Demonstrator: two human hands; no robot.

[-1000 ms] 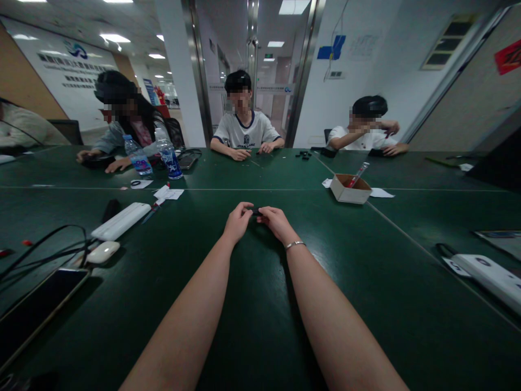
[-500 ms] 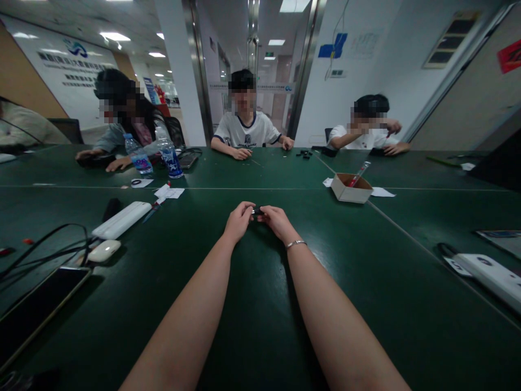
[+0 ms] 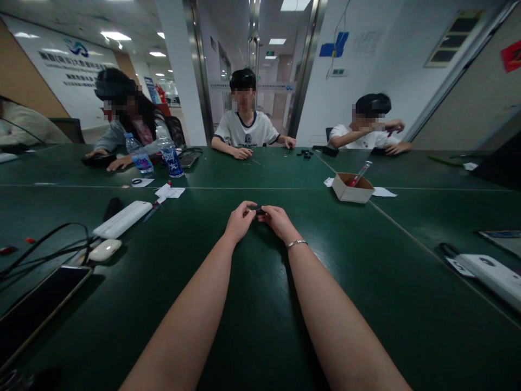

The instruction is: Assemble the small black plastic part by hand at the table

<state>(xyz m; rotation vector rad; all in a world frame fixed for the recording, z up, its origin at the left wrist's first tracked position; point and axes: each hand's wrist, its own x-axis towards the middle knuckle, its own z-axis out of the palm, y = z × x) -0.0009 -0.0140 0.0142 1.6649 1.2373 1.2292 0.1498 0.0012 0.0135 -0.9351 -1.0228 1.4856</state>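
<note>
Both my arms stretch forward over a dark green table [image 3: 252,304]. My left hand [image 3: 239,221] and my right hand [image 3: 277,221] meet at the middle, fingers curled in a pinch. Between the fingertips sits a small black part [image 3: 258,209], held by both hands just above the tabletop. What the part is stays too small to make out. A thin bracelet [image 3: 296,244] circles my right wrist.
A small cardboard box [image 3: 352,188] with a red pen stands at the right. A white power strip [image 3: 122,218], a white mouse [image 3: 105,250], cables and a dark tablet [image 3: 38,307] lie left. Two water bottles [image 3: 170,156] stand farther back. Three people sit across the table.
My hands stay together on the small black part, fingers shifting only slightly. The person opposite has moved one hand out to the side on the table.
</note>
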